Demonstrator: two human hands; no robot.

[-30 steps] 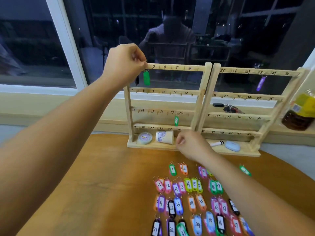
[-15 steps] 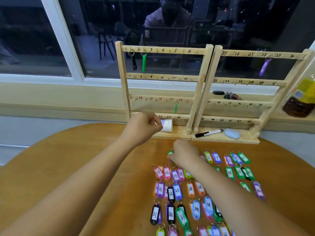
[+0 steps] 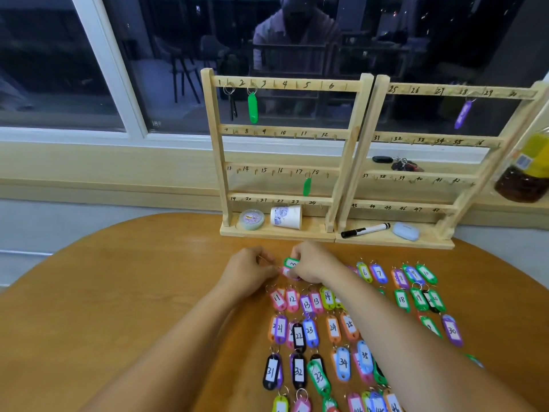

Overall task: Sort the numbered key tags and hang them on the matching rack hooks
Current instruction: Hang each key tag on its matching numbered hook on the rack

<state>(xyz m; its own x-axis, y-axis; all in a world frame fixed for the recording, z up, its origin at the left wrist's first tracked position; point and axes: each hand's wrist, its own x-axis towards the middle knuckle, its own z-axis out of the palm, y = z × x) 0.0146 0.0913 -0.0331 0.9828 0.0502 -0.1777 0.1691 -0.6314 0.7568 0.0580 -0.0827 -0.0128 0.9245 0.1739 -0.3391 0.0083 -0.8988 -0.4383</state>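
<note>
Head view.
- Green tag (image 3: pixel 290 262): on table (image 3: pixel 118 292), at rack-side left corner of tag rows, near base of rack (image 3: pixel 218 144).
- Right hand (image 3: pixel 315 263): fingers curled over tag body, pinching it.
- Left hand (image 3: pixel 249 272): fingertips closed at ring end; exact contact partly hidden.
- Handling (judged): light, stiff, smooth plastic; thin wire ring.
- Hold: pinch flat body, leave ring free for hook.

head camera, looking forward and down, close over table (image 3: pixel 124 292)
</note>
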